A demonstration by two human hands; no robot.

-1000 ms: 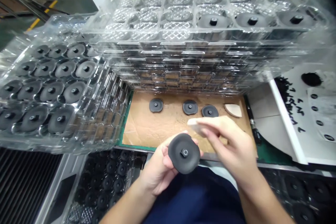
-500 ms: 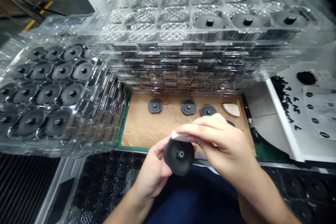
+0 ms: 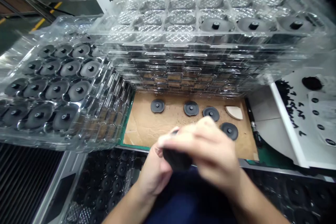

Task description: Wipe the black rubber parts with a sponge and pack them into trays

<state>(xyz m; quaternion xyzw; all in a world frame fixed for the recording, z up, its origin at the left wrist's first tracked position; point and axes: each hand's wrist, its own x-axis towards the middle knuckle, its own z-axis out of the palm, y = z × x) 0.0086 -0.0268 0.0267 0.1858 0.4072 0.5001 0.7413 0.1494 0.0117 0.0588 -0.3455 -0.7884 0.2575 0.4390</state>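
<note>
My left hand (image 3: 154, 171) grips a black round part (image 3: 177, 159) by its edge, above the front edge of the bench. In the earlier view this part shows as a shallow disc with a short central stem; now it is tilted and partly covered. My right hand (image 3: 210, 150) is closed and smeared by motion, its fingers across the top of the part. A small white pad (image 3: 164, 141) shows faintly at its fingertips, mostly hidden. Beyond my hands, similar black discs (image 3: 191, 108) lie stem up on a cardboard sheet (image 3: 141, 126).
A tall stack of clear plastic trays (image 3: 181, 47) stands at the back. Another tray stack (image 3: 65, 136), its pockets filled with black discs, is at left. A pale wedge-shaped piece (image 3: 234, 112) lies on the cardboard. To the right is a white box (image 3: 291, 136) with black handwriting.
The black part has turned so its stem side no longer shows. My right hand has moved left and down across it, and the disc behind that hand is now uncovered.
</note>
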